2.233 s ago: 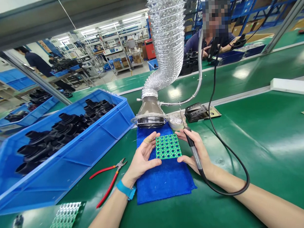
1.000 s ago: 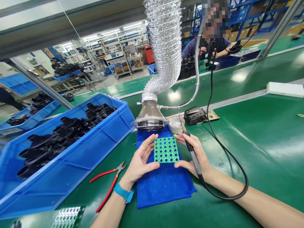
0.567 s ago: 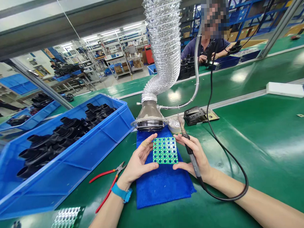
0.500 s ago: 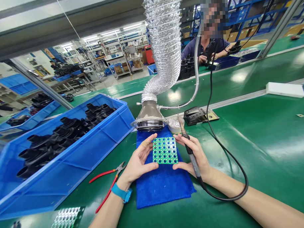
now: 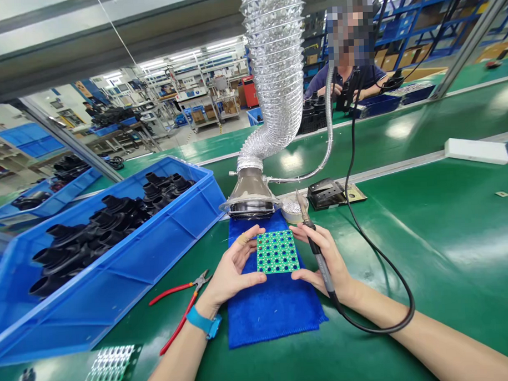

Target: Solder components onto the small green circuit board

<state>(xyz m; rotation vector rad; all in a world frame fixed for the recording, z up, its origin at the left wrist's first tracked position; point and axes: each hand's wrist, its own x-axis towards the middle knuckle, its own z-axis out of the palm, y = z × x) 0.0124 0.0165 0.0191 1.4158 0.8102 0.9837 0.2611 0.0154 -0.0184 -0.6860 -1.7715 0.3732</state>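
Note:
Between both hands, above a blue cloth, is a green circuit board with rows of round holes. My left hand grips its left edge between thumb and fingers. At the right edge, my right hand pinches the board and also carries a soldering iron, its tip pointing up and away. Just beyond the iron's tip sits a round tin of silvery material. Red-handled cutters lie spread beside my left wrist.
A blue bin of black plastic parts stands on the left. The fume extractor hood hangs behind the board. A soldering iron stand is to its right. More circuit boards lie front left. Across the bench sits a co-worker.
The circuit board has turned slightly and tilted in my hands, so its surface shows less glare. Both hands stay in nearly the same place. The co-worker's hand has moved a little.

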